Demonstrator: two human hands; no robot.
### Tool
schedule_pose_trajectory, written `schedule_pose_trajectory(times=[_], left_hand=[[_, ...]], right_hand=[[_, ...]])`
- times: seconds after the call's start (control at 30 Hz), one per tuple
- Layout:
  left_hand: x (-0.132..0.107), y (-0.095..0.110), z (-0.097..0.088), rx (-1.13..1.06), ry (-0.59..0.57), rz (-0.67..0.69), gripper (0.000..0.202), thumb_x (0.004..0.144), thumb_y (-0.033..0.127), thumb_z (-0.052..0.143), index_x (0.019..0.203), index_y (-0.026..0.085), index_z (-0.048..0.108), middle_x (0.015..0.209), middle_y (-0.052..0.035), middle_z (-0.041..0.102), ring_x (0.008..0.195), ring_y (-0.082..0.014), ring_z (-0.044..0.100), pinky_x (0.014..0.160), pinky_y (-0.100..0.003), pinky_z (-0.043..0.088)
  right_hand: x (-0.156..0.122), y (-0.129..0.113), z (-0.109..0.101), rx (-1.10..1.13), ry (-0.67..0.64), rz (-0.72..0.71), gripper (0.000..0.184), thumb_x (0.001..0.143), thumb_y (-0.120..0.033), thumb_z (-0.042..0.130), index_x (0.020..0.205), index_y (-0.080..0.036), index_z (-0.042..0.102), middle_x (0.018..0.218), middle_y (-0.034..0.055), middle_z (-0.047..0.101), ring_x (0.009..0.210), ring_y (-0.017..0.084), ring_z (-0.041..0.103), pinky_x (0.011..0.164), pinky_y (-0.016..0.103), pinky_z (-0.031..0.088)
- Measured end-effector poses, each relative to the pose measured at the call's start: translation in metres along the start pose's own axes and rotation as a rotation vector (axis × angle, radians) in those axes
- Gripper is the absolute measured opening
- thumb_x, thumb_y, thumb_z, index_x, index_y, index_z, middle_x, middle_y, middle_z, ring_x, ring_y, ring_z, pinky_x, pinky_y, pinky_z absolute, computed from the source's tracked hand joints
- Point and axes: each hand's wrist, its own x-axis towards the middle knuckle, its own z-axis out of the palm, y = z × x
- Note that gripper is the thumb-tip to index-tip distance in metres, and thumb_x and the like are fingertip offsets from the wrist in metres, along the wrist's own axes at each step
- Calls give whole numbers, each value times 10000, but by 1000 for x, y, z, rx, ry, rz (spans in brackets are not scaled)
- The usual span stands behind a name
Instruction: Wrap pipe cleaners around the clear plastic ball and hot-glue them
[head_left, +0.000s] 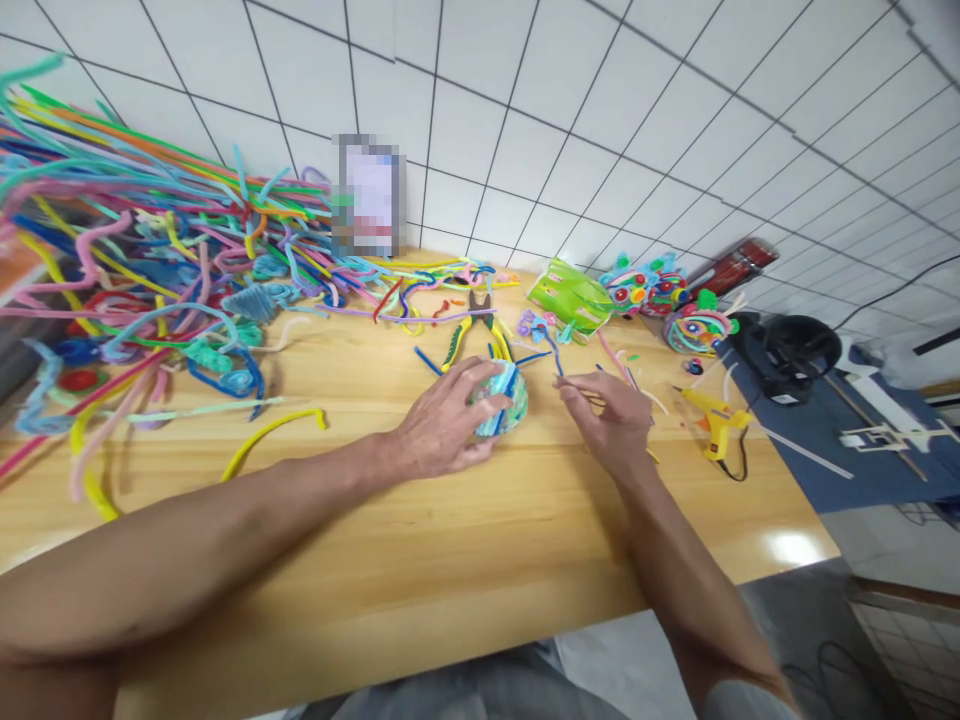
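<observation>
My left hand (450, 415) is wrapped over a rounded blue-and-green piece (508, 405), seemingly made of pipe cleaners, at the middle of the table. To its right, my right hand (609, 408) is closed in a pinch, with a dark blue pipe cleaner (555, 352) standing up from the fingertips. Just beyond the left hand lie pliers (480, 325) with yellow and green handles, jaws pointing to the wall. Short blue pipe cleaner pieces (427, 361) lie beside them. What the left fingers cover is hidden.
A large heap of coloured pipe cleaners (187, 230) fills the left side. A green packet (570, 297) and colourful finished figures (697, 328) stand at the back right. A yellow glue gun (721, 425) lies right of my hand. The wooden table (420, 580) ends close to my body.
</observation>
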Motion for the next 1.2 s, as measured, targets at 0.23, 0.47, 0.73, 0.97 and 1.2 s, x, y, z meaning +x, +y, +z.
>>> schedule_pose_trajectory(times=[0.23, 0.47, 0.73, 0.97, 1.2], left_hand=[[1, 0, -1, 9, -5, 8, 507, 915, 242, 727, 1380, 207, 527, 1515, -235, 519, 1459, -426, 543, 1147, -651, 596], [1, 0, -1, 14, -1, -4, 505, 924, 249, 719, 1390, 228, 528, 1514, -213, 519, 1457, -408, 544, 1148, -647, 594], [-1, -1, 1, -7, -7, -36, 550, 914, 250, 724, 1423, 260, 517, 1538, -188, 513, 1475, -399, 532, 1153, -633, 585], [-2, -4, 4, -24, 14, -48, 521, 939, 299, 727, 1415, 263, 519, 1536, -187, 524, 1468, -383, 550, 1145, -612, 584], [-4, -5, 6, -48, 8, -77, 559, 927, 308, 744, 1434, 325, 510, 1565, -163, 530, 1490, -391, 546, 1174, -643, 550]], right_hand=[[-4, -21, 5, -119, -171, -213, 287, 1048, -136, 637, 1263, -270, 770, 956, 61, 815, 848, 190, 761, 717, 319, 609], [-6, -14, 15, -138, -104, -310, 377, 1023, -78, 619, 1315, -283, 739, 945, 55, 792, 836, 221, 719, 751, 386, 599], [-10, -11, 22, -106, -97, -320, 381, 1001, -73, 637, 1298, -286, 747, 927, 48, 787, 843, 224, 717, 761, 396, 579], [-9, 0, 17, 44, 23, 100, 176, 1055, -274, 645, 1138, -274, 800, 933, 24, 804, 809, 193, 719, 758, 358, 575], [-13, 47, 36, -69, -70, 411, 197, 992, -333, 637, 1035, -241, 806, 1007, 52, 855, 931, 245, 763, 893, 406, 604]])
